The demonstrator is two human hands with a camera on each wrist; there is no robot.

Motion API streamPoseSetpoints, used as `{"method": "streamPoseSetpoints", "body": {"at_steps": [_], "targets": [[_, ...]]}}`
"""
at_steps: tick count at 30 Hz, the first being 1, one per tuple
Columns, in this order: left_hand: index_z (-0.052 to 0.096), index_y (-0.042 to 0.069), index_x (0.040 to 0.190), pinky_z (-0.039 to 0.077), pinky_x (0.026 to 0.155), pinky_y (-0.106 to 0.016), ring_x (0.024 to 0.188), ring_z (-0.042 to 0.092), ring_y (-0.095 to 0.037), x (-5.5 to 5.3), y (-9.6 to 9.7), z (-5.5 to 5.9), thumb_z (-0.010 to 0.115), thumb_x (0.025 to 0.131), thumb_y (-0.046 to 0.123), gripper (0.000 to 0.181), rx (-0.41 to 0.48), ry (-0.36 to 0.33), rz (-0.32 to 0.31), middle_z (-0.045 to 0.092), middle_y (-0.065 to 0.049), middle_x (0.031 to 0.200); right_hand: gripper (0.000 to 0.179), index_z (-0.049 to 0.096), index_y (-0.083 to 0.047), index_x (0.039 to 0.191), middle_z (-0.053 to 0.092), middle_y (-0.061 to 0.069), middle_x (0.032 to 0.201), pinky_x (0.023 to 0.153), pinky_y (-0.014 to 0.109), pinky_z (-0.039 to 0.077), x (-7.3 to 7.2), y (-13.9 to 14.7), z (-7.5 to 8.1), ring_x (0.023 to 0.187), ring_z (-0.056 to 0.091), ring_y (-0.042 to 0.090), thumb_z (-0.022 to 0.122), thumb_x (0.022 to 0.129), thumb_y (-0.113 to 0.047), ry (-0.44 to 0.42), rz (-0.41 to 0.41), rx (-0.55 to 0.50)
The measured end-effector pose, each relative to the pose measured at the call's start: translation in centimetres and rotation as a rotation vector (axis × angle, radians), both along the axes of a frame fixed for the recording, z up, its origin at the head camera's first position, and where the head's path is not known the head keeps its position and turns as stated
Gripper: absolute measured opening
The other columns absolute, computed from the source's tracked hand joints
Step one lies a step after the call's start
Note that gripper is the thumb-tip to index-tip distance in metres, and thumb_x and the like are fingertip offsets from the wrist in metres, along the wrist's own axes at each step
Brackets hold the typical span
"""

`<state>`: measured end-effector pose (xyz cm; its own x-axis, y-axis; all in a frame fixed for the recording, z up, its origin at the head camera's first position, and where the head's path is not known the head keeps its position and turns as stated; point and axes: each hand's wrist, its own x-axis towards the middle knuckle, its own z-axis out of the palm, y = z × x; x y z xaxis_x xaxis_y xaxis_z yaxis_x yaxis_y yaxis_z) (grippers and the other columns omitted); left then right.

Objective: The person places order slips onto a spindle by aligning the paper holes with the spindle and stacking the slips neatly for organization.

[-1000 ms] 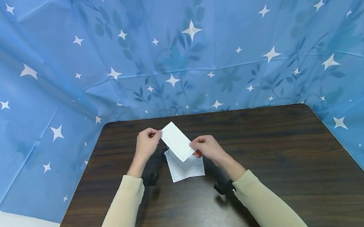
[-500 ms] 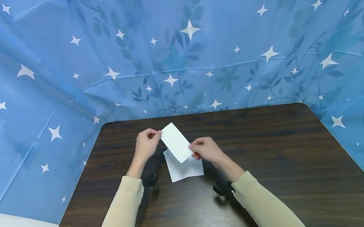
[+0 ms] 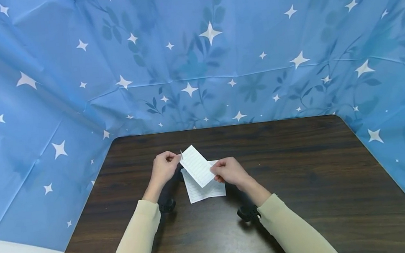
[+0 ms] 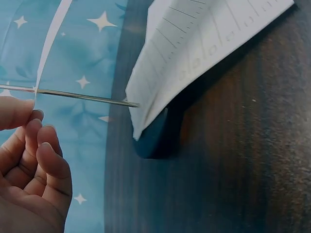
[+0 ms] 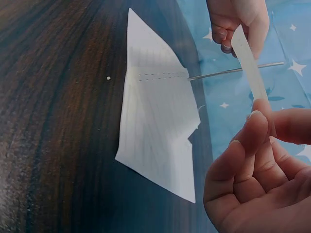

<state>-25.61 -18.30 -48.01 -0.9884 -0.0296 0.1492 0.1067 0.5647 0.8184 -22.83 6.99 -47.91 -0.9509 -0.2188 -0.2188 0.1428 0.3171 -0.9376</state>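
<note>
A thin metal spike (image 4: 92, 96) rises from a dark round base (image 4: 154, 141). Lined paper slips (image 3: 197, 192) sit low on it, close over the base, creased and spread at angles. Higher up, another lined slip (image 3: 197, 167) has the spike through its upper left corner, the tip showing past the paper in the head view. My left hand (image 3: 163, 168) pinches that corner between thumb and forefinger, right beside the spike. With thumb and fingertips, my right hand (image 3: 231, 171) pinches the same slip by its lower right edge. The slip is held tilted, apart from those below.
The dark wood table (image 3: 308, 181) runs wide to the right and toward the front. Behind it hangs a blue curtain (image 3: 254, 52) with white stars. A tiny white speck (image 5: 108, 78) lies on the wood. Black wrist cameras (image 3: 249, 212) sit close above the tabletop.
Both hands have lowered slightly with the slip. The spike's tip now pokes out above its corner, and more of the lower paper shows behind it.
</note>
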Motion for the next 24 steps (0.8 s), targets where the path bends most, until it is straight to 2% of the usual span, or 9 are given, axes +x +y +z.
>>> {"method": "streamPoseSetpoints", "body": {"at_steps": [9,24], "targets": [[0.073,0.003,0.093,0.042,0.065,-0.034,0.070,0.053,-0.021,0.1,0.0,-1.2,0.067,0.098,0.024,0.022,-0.036,-0.038,0.007,0.061,-0.005,0.078,0.015,0.073,0.002,0.097,0.067,0.007,0.071,0.060,0.029,0.051,-0.1,-0.1,-0.8,0.062,0.062,0.014,0.067,0.097,-0.012,-0.011,-0.003,0.025],[0.072,0.004,0.093,0.041,0.063,-0.033,0.065,0.051,-0.019,0.4,0.3,-2.1,0.067,0.099,0.023,0.020,-0.103,-0.070,0.000,0.060,-0.004,0.075,0.016,0.072,0.002,0.093,0.065,0.005,0.066,0.055,0.028,0.050,0.2,-0.4,-1.5,0.057,0.060,0.013,0.068,0.095,-0.013,0.036,0.015,0.109]]}}
